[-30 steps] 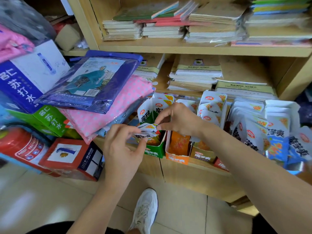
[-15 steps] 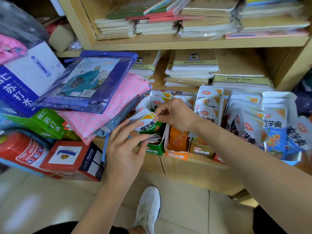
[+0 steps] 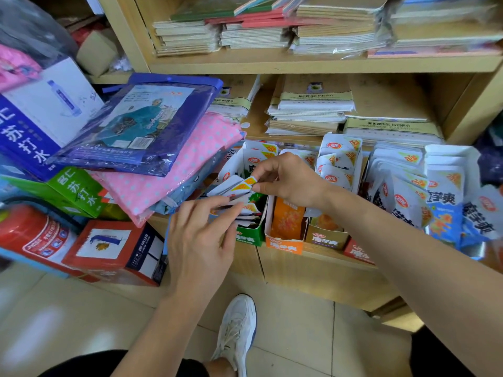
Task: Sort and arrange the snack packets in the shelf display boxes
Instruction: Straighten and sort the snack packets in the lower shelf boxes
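Observation:
A green display box (image 3: 249, 236) stands on the low shelf, with several white-topped snack packets (image 3: 236, 187) leaning in it. My right hand (image 3: 288, 180) pinches the top corners of those packets from above. My left hand (image 3: 201, 235) holds the lower packets at the box's front between thumb and fingers. To the right sit an orange display box (image 3: 283, 244) with an orange packet in it, a tan box (image 3: 325, 239), and blue-and-white packets (image 3: 446, 202) standing in rows.
Pink dotted and blue plastic-wrapped packs (image 3: 152, 148) overhang the green box from the left, on cartons. A red carton (image 3: 114, 248) stands on the floor. Notebook stacks (image 3: 310, 112) fill the shelves behind. My white shoe (image 3: 236, 333) is on the tiled floor.
My right hand has gone from holding a packet upright to pinching a tilted bunch of packet tops. My left hand has shifted right and its fingers close on the lower packets.

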`<state>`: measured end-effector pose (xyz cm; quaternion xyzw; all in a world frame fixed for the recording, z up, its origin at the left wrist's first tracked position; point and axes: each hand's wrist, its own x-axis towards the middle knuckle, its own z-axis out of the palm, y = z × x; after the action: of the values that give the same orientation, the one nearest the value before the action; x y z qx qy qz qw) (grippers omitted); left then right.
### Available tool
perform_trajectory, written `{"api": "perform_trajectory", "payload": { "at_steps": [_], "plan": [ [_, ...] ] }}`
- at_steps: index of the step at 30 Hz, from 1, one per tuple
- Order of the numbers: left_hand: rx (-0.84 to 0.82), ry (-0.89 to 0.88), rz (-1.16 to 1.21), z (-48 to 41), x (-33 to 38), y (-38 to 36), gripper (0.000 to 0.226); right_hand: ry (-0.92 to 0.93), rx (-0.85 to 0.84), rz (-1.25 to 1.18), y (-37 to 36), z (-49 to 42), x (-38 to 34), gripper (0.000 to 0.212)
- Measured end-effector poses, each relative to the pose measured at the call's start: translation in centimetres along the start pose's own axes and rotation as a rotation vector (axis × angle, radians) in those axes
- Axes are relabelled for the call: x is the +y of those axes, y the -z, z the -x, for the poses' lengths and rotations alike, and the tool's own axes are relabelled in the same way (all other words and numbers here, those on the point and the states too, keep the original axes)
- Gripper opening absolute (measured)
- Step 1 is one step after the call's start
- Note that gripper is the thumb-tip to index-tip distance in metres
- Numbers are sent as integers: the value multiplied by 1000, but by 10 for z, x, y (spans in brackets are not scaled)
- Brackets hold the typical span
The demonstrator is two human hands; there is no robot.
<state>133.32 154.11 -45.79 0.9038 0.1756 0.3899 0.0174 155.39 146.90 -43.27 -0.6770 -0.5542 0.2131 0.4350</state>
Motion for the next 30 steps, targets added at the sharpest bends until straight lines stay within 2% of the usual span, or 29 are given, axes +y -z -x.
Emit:
{"api": "perform_trajectory", "payload": {
  "at_steps": [5, 8, 11, 14, 19, 25, 30],
  "plan": [
    [-75, 66, -5, -3, -2, -1, 43, -10, -89, -131, 1, 7, -5, 22],
    [-115, 49, 17, -2, -3, -3, 43, 9, -27, -74, -7, 4, -3, 11],
    [-124, 42, 78, -1, -4, -6, 32, 11, 48, -27, -11, 1, 2, 3],
    [-127, 61, 119, 0, -5, -6, 25, -29, 115, -14, -10, -2, 6, 9],
    [-101, 46, 108, 2, -6, -3, 26, -67, 189, -65, -8, -4, 8, 10],
    [-75, 2, 172, 2, -5, 2, 17, -132, 287, -8, -9, -7, 8, 16],
    [-143, 112, 215, 0, -7, 5, 13, -141, 312, -10, -8, -6, 6, 17]
  ]
}}
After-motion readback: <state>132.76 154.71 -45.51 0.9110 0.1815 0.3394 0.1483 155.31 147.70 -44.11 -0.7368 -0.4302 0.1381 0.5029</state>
